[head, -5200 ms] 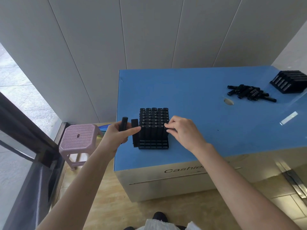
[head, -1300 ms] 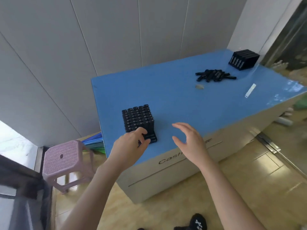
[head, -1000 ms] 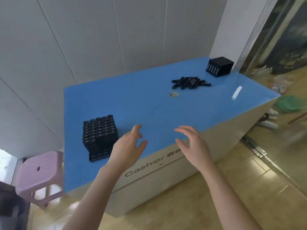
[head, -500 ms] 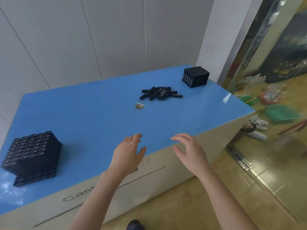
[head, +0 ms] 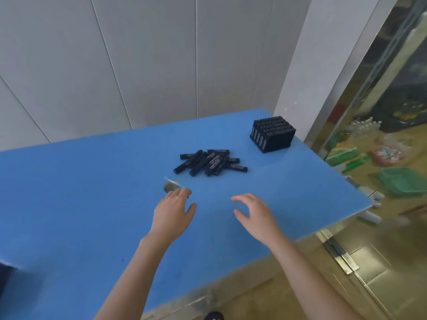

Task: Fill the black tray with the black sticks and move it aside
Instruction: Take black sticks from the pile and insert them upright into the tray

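Note:
A loose pile of black sticks [head: 210, 162] lies on the blue counter top [head: 80, 204], beyond both hands. A block of stacked black trays [head: 272, 134] stands at the far right corner. My left hand [head: 173, 212] hovers over the counter with relaxed fingers and holds nothing. My right hand [head: 255, 214] hovers to its right, fingers loosely spread, also holding nothing. Both hands are short of the pile. The filled tray from earlier is out of view, except perhaps a dark edge at the far left [head: 3, 277].
A small grey patch [head: 171, 186] marks the counter just beyond my left fingertips. White wall panels rise behind the counter. To the right are a glass partition, a metal floor rail [head: 339, 252] and a green basket [head: 403, 181] on the floor.
My view has swung right along the counter; the filled tray slid out of view at the left. Both empty hands moved toward the stick pile, which now looks nearer.

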Demonstrator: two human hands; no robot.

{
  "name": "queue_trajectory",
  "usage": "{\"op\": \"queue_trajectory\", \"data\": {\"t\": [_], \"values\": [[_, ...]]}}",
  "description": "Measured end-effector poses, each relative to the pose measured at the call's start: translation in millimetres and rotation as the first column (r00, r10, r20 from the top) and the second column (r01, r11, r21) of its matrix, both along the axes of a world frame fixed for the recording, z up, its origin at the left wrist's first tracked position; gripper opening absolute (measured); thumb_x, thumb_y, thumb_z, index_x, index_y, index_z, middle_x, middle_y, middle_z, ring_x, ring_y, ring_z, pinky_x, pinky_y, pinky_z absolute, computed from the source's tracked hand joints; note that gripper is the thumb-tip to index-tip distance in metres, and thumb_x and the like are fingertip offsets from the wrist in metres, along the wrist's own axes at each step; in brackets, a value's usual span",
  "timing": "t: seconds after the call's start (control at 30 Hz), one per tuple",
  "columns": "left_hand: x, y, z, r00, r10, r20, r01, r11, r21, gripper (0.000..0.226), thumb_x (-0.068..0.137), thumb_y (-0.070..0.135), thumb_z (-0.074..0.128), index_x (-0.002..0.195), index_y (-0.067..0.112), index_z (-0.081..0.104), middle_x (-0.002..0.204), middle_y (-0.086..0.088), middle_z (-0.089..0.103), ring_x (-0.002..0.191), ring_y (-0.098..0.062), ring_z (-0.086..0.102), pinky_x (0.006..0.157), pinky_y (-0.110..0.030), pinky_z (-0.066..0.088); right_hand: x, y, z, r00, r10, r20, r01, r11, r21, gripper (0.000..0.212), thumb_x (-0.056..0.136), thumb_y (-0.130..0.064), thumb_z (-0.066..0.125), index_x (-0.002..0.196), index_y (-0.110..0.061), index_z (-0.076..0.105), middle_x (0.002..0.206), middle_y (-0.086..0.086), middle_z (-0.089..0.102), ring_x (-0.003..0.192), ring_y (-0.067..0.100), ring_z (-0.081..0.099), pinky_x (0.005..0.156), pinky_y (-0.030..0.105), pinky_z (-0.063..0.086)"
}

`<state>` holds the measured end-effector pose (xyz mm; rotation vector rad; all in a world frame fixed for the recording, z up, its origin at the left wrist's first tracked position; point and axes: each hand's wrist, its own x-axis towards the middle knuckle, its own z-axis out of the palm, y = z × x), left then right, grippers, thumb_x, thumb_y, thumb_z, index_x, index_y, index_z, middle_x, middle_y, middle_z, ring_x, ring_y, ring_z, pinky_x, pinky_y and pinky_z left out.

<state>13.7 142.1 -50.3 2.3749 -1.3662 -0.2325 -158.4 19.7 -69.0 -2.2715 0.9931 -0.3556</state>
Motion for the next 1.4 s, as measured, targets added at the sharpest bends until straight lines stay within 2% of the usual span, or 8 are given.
{"op": "queue_trajectory", "data": {"t": [0.17, 0.33, 0.47, 0.63, 0.97, 1.13, 1.27, 1.4], "values": [[18.8, -44.0, -3.2, 0.997, 0.08, -0.016, -0.079, 0.996, 0.027, 0.037, 0.097, 0.032, 0.043, 0.13, 0.016, 0.045, 0.128, 0.004, 0.053, 0.116, -0.017, 0.049, 0.086, -0.026, 0.039, 41.2, -57.5, 1.1, 0.967, -0.244, 0.069, 0.2, 0.9, 0.387, 0.029, 0.09, -0.018, 0.054, 0.119, -0.012, 0.057, 0.113, 0.004, 0.064, 0.091, 0.013, 0.056, 0.08, 0.022, 0.04], [31.1, -66.2, -7.8, 0.987, 0.16, -0.022, -0.159, 0.986, 0.057, 0.035, 0.097, 0.032, 0.042, 0.129, 0.017, 0.046, 0.128, 0.004, 0.053, 0.116, -0.016, 0.049, 0.088, -0.026, 0.039, 89.3, -95.8, -8.3, 0.942, -0.331, 0.059, 0.267, 0.842, 0.468, 0.047, 0.089, -0.028, 0.057, 0.128, -0.006, 0.044, 0.108, 0.005, 0.062, 0.105, 0.022, 0.055, 0.086, 0.028, 0.041], [36.6, -77.9, -9.8, 0.968, 0.247, -0.045, -0.246, 0.968, 0.042, 0.035, 0.097, 0.031, 0.043, 0.128, 0.017, 0.047, 0.124, 0.004, 0.055, 0.114, -0.015, 0.05, 0.086, -0.026, 0.041, 118.3, -109.4, -9.3, 0.946, -0.321, -0.052, 0.322, 0.903, 0.284, 0.054, 0.087, -0.041, 0.057, 0.125, -0.007, 0.041, 0.108, 0.004, 0.062, 0.102, 0.025, 0.057, 0.073, 0.029, 0.041], [37.4, -85.9, -11.8, 0.947, 0.317, -0.049, -0.315, 0.948, 0.043, 0.034, 0.097, 0.031, 0.043, 0.128, 0.017, 0.048, 0.124, 0.005, 0.055, 0.113, -0.014, 0.05, 0.085, -0.026, 0.042, 138.6, -118.8, -4.7, 0.938, -0.228, -0.26, 0.221, 0.974, -0.058, 0.053, 0.087, -0.051, 0.052, 0.113, -0.006, 0.039, 0.111, 0.007, 0.062, 0.101, 0.029, 0.061, 0.067, 0.031, 0.037], [33.0, -103.6, -17.4, 0.935, 0.355, 0.001, -0.355, 0.934, 0.031, 0.032, 0.097, 0.029, 0.041, 0.125, 0.015, 0.048, 0.124, 0.005, 0.054, 0.115, -0.015, 0.047, 0.082, -0.024, 0.039, 149.4, -128.2, -3.2, 0.914, -0.112, -0.391, 0.059, 0.988, -0.143, 0.044, 0.089, -0.032, 0.055, 0.118, -0.004, 0.037, 0.116, 0.008, 0.058, 0.104, 0.027, 0.06, 0.066, 0.029, 0.037], [40.3, -125.9, -21.8, 0.938, 0.346, 0.026, -0.347, 0.936, 0.054, 0.037, 0.095, 0.026, 0.044, 0.129, 0.011, 0.044, 0.123, -0.003, 0.052, 0.117, -0.02, 0.044, 0.083, -0.028, 0.04, 138.1, -132.0, -3.5, 0.96, -0.056, -0.275, 0.082, 0.993, 0.083, 0.033, 0.093, -0.027, 0.046, 0.113, -0.002, 0.037, 0.111, 0.014, 0.059, 0.102, 0.034, 0.056, 0.069, 0.033, 0.038], [56.1, -150.3, -26.9, 0.952, 0.304, 0.03, -0.306, 0.945, 0.118, 0.046, 0.09, 0.023, 0.051, 0.132, 0.009, 0.039, 0.128, -0.005, 0.047, 0.12, -0.022, 0.04, 0.084, -0.028, 0.039, 115.4, -137.3, -0.9, 0.998, -0.051, -0.024, 0.056, 0.918, 0.393, 0.019, 0.092, -0.024, 0.044, 0.101, -0.009, 0.037, 0.083, 0.006, 0.057, 0.077, 0.029, 0.058, 0.063, 0.034, 0.045], [69.7, -170.3, -31.1, 0.961, 0.269, 0.061, -0.276, 0.942, 0.19, 0.059, 0.084, 0.025, 0.057, 0.137, 0.011, 0.035, 0.136, -0.005, 0.041, 0.125, -0.023, 0.036, 0.088, -0.029, 0.04, 91.9, -134.9, 7.8, 0.991, -0.096, 0.094, 0.03, 0.836, 0.548, 0.013, 0.09, -0.02, 0.046, 0.099, -0.012, 0.041, 0.068, -0.001, 0.048, 0.057, 0.018, 0.048, 0.052, 0.026, 0.037]]}}
